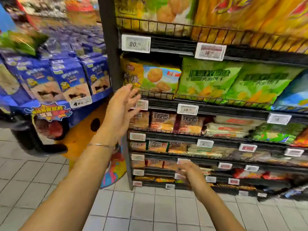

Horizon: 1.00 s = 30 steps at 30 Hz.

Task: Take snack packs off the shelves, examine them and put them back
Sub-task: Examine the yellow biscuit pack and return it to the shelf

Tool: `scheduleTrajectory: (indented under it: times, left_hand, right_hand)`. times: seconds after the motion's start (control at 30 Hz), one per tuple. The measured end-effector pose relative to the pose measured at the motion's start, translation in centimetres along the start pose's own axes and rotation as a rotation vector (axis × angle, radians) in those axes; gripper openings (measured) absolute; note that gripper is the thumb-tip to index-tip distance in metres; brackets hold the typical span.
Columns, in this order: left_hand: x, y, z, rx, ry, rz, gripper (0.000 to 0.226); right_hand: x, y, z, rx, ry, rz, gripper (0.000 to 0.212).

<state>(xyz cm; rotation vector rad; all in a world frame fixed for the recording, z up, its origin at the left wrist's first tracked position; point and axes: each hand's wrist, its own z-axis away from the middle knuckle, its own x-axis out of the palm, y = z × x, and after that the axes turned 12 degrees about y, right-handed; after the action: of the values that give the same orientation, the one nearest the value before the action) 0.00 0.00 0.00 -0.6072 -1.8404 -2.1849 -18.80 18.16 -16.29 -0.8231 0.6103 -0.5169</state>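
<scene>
Now the left hand (123, 104) is hovering, fingers spread, beside a yellow biscuit pack (155, 79) under a "20." tag (136, 43); the right hand (188, 170) is blurred, so I cannot tell its pose.

The left hand (121, 107) is up with straight fingers (133, 95), just beside a yellow snack pack (158, 77) at the left end of a shelf (216, 110). The right hand (188, 172) is lower, blurry, and holds nothing.

Reading "20." on upper-rail price tag (136, 43). Reading "19." on middle-rail price tag (187, 109). Reading "8." on lower-rail price tag (205, 143). Reading "4" on blue-display price tag (80, 102). Failing to resolve blurred lettering on snack packs (162, 123).
</scene>
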Motion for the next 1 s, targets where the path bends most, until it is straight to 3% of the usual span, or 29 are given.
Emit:
scheduleTrajectory:
  times: [0.17, 0.33, 0.5, 0.67, 0.93, 1.0]
  left_hand:
    - [1.9, 2.3, -4.1, -0.131, -0.058, 0.063, 0.04]
    - [2.3, 1.7, -6.3, -0.216, 0.011, 0.201, 0.066]
    - [1.9, 1.4, -8.0, -0.273, 0.035, 0.234, 0.085]
    - [2.4, 1.7, -7.9, -0.281, 0.063, 0.19, 0.084]
    - [3.1, 2.2, -7.5, -0.255, 0.046, 0.159, 0.084]
    - [3.5, 2.5, -7.5, -0.251, 0.045, 0.15, 0.074]
  right_hand:
    - [2.3, -11.6, -0.9, -0.283, 0.001, -0.216, 0.014]
    - [2.8, -18.3, -0.7, -0.476, 0.033, -0.293, 0.012]
    - [3.1, -21.2, -1.0, -0.755, 0.214, -0.195, 0.04]
    - [4.8, -22.9, -1.5, -0.772, 0.238, -0.148, 0.057]
    - [6.2, -23.2, -1.4, -0.892, 0.371, -0.052, 0.036]
    - [6.1, -23.1, -1.3, -0.902, 0.364, -0.056, 0.037]
